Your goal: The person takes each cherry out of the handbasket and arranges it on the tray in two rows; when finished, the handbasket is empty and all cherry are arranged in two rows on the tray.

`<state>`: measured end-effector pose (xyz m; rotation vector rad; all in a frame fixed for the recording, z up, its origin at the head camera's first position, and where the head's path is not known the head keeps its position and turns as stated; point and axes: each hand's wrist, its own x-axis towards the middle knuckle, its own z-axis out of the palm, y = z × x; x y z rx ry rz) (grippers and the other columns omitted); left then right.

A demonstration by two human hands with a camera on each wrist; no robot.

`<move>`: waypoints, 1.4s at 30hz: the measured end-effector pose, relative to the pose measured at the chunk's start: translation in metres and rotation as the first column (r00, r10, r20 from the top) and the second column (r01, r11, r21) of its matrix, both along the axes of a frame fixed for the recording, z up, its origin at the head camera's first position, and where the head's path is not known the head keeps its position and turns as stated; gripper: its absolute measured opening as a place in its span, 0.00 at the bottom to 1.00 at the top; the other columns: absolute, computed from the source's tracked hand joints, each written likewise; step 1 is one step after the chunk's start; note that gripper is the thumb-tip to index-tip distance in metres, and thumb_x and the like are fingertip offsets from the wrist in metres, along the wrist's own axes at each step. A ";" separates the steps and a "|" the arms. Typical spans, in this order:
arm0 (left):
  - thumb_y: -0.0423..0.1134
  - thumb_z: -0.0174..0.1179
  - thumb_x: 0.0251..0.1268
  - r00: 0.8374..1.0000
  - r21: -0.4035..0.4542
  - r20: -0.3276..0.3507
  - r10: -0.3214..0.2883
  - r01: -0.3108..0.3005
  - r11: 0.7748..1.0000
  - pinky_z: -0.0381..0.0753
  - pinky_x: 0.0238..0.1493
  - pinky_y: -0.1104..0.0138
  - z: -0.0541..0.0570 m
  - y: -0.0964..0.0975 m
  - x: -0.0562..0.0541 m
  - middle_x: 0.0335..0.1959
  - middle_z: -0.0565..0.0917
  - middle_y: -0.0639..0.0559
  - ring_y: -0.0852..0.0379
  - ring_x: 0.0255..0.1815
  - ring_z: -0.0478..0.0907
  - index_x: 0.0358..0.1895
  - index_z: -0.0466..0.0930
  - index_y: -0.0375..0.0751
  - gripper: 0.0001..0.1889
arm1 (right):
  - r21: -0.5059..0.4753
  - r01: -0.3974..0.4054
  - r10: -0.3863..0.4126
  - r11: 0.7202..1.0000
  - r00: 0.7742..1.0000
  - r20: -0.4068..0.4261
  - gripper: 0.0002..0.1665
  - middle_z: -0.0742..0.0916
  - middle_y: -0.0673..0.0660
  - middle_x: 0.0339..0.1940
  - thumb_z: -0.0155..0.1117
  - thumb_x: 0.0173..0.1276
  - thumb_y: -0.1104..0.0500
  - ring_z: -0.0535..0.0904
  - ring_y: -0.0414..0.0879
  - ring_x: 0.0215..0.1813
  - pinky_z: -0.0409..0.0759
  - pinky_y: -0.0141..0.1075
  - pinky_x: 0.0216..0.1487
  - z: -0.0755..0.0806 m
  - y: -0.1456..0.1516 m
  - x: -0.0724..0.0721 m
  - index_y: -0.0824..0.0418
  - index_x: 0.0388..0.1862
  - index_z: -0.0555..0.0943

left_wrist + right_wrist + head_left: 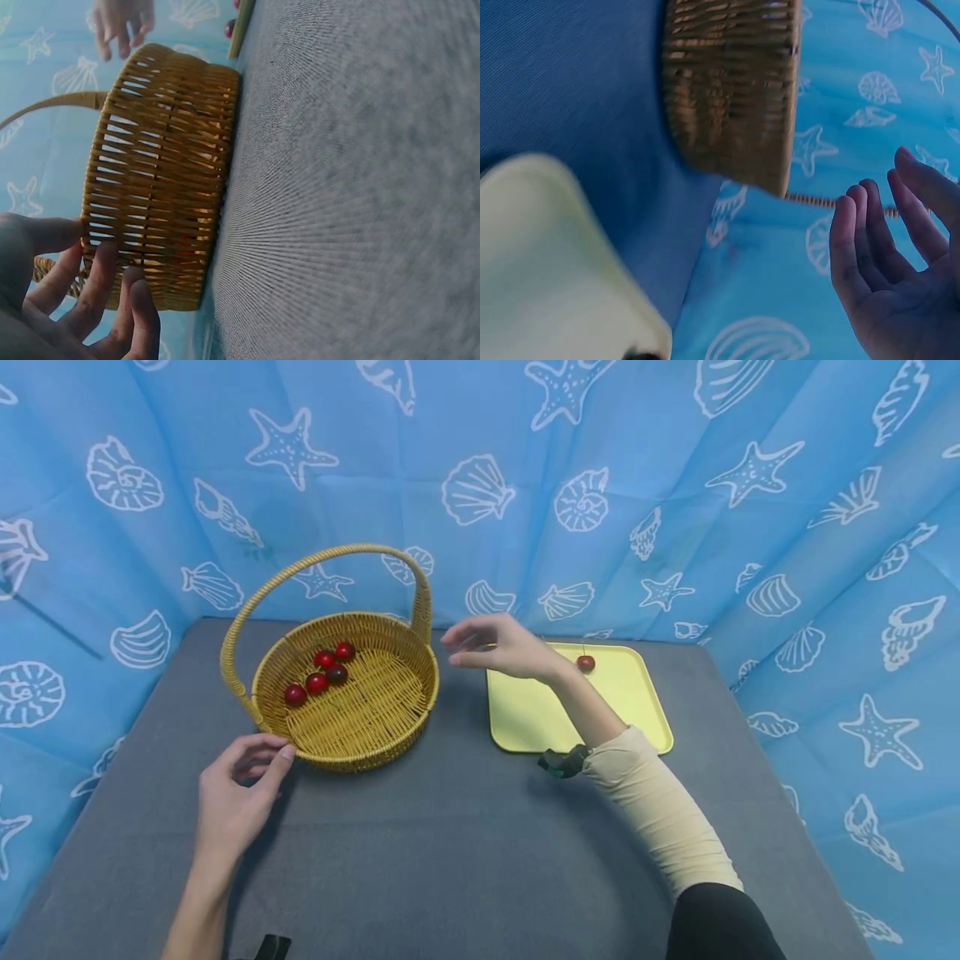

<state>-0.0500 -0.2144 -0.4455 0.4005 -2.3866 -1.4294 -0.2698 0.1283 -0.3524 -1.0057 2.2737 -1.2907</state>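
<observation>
A round wicker basket [360, 758] with a tall arched handle stands at the left of the table. Several dark red cherries [317, 682] lie inside, toward its left side. At the basket's near left rim, my left hand [242, 789] pinches the edge between thumb and forefinger; the other fingers curve loosely outside the wall. My right hand [498, 645] hovers between the basket and a yellow tray [517, 727], fingers loosely bent, holding nothing. On the tray's far part sits a cherry [586, 664] with its stem up. My right forearm hides part of the tray.
Grey cloth [420, 860] covers the table. Behind it and along the sides hangs a blue curtain [480, 560] printed with white shells and starfish. The basket handle [330, 553] rises well above the rim. A dark band [564, 762] is on my right wrist.
</observation>
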 end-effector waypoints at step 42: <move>0.43 0.71 0.76 1.000 0.012 -0.003 0.019 -0.019 1.000 0.83 0.33 0.78 0.000 0.001 -0.003 0.39 0.84 0.75 0.74 0.38 0.83 0.54 0.87 0.44 0.11 | 0.088 -0.096 0.055 0.991 0.922 0.383 0.22 0.87 0.64 0.65 0.67 0.81 0.61 0.84 0.61 0.70 0.84 0.53 0.72 -0.009 -0.165 -0.047 0.67 0.70 0.81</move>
